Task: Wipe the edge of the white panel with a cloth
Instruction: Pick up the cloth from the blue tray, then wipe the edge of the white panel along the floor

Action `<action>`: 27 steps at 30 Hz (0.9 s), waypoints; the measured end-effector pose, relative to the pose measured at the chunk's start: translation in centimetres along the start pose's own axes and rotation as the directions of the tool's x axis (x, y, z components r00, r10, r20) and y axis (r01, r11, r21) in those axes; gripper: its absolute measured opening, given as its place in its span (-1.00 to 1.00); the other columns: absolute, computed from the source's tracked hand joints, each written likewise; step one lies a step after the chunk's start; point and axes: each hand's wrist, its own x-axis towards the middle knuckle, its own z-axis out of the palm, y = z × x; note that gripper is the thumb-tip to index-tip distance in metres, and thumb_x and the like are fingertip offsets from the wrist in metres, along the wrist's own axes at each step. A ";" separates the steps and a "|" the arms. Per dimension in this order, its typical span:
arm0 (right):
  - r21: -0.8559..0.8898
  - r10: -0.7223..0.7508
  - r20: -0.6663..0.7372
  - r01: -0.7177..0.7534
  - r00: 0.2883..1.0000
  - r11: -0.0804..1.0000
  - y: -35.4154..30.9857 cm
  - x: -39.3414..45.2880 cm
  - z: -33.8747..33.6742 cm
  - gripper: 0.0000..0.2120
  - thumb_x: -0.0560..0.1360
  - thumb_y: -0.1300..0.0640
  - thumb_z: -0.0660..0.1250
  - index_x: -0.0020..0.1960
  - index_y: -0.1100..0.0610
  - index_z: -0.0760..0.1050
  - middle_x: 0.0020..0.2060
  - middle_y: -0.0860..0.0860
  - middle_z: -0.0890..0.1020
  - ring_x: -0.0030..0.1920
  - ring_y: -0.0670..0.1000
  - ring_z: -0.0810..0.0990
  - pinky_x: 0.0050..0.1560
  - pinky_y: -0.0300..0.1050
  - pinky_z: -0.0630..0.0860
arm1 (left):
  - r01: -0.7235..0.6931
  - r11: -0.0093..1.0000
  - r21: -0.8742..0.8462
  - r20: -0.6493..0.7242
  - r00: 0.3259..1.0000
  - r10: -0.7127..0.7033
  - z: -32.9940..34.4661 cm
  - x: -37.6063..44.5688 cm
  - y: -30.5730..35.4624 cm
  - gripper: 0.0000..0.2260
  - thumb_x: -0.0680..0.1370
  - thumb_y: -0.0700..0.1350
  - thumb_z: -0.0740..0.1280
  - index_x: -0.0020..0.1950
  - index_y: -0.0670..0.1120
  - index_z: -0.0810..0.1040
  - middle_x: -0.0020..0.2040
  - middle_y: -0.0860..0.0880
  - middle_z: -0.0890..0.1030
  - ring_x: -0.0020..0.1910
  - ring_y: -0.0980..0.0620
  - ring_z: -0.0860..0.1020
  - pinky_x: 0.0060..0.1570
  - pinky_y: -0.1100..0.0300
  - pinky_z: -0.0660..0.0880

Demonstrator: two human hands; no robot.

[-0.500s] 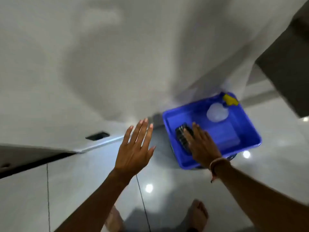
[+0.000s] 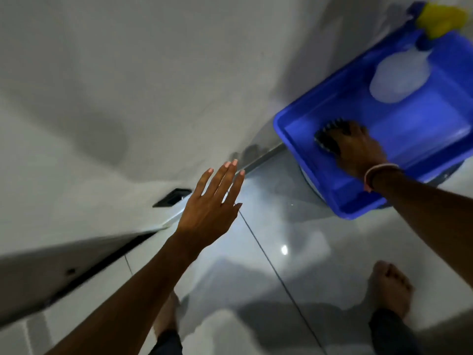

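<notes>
Left hand (image 2: 208, 210), centre of frame: fingers straight, held nearly together, thumb tucked at the right side — palm down, holding nothing, the fingertips (image 2: 231, 163) just at the lower edge of the large white panel (image 2: 115, 85) that fills the upper left. Forearm runs up from the bottom left corner. A small dark rectangular slot (image 2: 172, 197) in the panel sits just left of the hand.

Right hand (image 2: 354, 149), right of centre: fingers spread lightly and pressed down on a dark crumpled cloth (image 2: 329, 135) lying inside the blue plastic rectangular tub (image 2: 307, 160) — whether they grip it cannot be told. Arm reaches in from the right edge; a pale band (image 2: 378, 171) circles the wrist.

In the tub's far end, upper right, lies a translucent white bottle (image 2: 399, 78) with a blurred yellow top (image 2: 442, 19). Glossy grey floor tiles (image 2: 281, 265) below; bare feet (image 2: 391, 288) at the bottom.
</notes>
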 end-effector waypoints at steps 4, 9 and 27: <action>0.435 0.300 -0.300 -0.150 0.906 0.888 -5.8 -4.3 -0.8 -0.51 0.55 0.21 0.27 0.49 0.12 0.43 0.38 0.32 0.45 0.33 0.38 0.48 0.37 0.22 0.48 | -0.147 0.989 0.030 -0.022 0.989 0.148 1.1 0.9 -5.6 -0.40 0.66 -0.02 0.33 0.63 -0.28 0.30 0.61 -0.31 0.29 0.58 -0.28 0.32 0.54 -0.21 0.31; 0.842 0.756 -0.513 0.070 0.408 0.534 -17.7 -12.4 5.3 -0.54 0.49 0.24 0.25 0.38 0.17 0.52 0.15 0.25 0.62 0.07 0.15 0.61 0.15 -0.15 0.52 | -0.358 0.932 0.051 -0.064 0.931 0.360 4.0 0.5 -10.0 -0.37 0.59 -0.17 0.42 0.61 -0.32 0.31 0.60 -0.35 0.28 0.57 -0.33 0.31 0.56 -0.24 0.24; 0.851 0.844 0.233 0.318 0.483 -0.418 -31.1 5.2 35.4 -0.45 0.38 0.18 0.08 0.26 0.40 0.53 0.30 0.33 0.51 0.23 0.31 0.54 0.32 0.19 0.47 | -0.530 0.520 0.670 0.078 0.747 0.660 21.5 5.0 -10.7 -0.45 0.67 -0.16 0.13 0.65 -0.32 0.17 0.64 -0.39 0.11 0.63 -0.36 0.13 0.61 -0.25 0.00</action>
